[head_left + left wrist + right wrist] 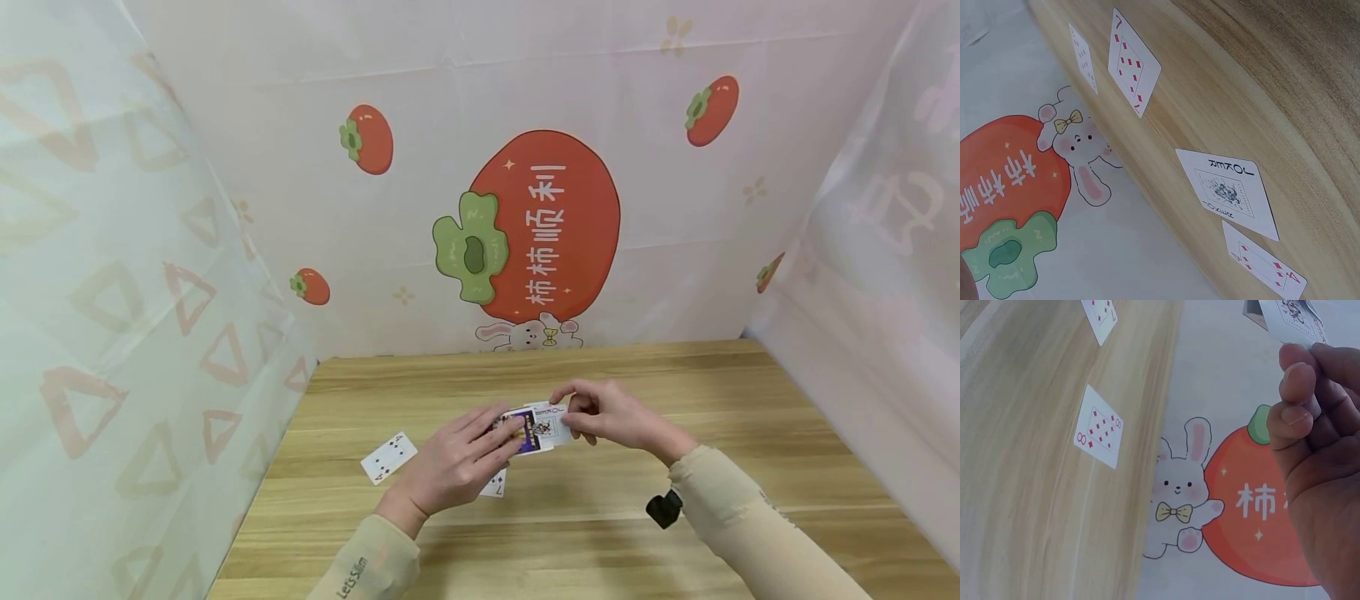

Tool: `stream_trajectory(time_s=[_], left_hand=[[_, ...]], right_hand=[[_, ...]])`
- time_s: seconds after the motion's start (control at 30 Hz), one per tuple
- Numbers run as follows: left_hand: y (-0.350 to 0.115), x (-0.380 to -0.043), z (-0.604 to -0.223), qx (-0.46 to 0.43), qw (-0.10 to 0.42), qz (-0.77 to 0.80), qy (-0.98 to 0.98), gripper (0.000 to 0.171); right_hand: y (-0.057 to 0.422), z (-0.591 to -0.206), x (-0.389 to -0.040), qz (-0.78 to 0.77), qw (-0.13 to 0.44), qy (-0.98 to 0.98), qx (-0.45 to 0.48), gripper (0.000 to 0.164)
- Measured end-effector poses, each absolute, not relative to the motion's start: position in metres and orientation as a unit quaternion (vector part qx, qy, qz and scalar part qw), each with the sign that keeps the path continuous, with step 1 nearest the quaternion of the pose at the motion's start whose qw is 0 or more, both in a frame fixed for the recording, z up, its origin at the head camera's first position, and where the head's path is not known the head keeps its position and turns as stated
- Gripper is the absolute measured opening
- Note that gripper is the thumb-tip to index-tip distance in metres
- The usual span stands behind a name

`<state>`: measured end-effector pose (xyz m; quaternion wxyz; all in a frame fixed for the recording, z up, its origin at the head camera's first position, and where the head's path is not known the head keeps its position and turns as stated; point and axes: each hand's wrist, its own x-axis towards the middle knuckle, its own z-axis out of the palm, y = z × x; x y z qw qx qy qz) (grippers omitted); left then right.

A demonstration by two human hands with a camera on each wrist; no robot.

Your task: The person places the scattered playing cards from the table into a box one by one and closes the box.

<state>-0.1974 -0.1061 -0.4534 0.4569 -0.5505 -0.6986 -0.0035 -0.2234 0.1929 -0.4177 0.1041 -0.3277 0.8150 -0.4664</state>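
My left hand (461, 458) grips a stack of playing cards (534, 442) whose top shows a purple print; its fingers lie across the top and its thumb is hidden. At the stack's right side, my right hand (603, 412) pinches a joker card (550, 427) with red lettering between thumb and fingertips. The joker overlaps the stack in the head view. In the right wrist view, the pinched card shows above the fingertips (1297, 378), with the other fingers curled below.
Face-up on the wooden table (637, 517) lie a four of diamonds (388, 457), a seven of diamonds (495, 483) partly behind my left hand, a black-lettered joker (1235, 187) and an eight of diamonds (1099, 428). A printed sheet (660, 275) stands along the table's back edge.
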Motion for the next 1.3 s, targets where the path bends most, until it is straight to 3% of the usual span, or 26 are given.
stream_trajectory(time_s=[0.27,0.6,0.9,1.3], left_hand=[[-0.104,-0.197,-0.454,-0.552,0.458,-0.003,-0.696,0.031],[-0.103,-0.197,-0.454,-0.555,0.461,-0.003,-0.692,0.030],[-0.105,-0.195,-0.454,-0.553,0.463,-0.003,-0.693,0.033],[-0.106,-0.195,-0.453,-0.551,0.459,-0.007,-0.697,0.032]], right_hand=[[0.185,-0.423,-0.225,-0.480,0.118,0.811,-0.313,0.021],[0.179,-0.425,-0.226,-0.480,0.136,0.816,-0.292,0.035],[0.176,-0.429,-0.225,-0.443,0.128,0.840,-0.285,0.024],[0.185,-0.432,-0.227,-0.448,0.159,0.832,-0.286,0.017]])
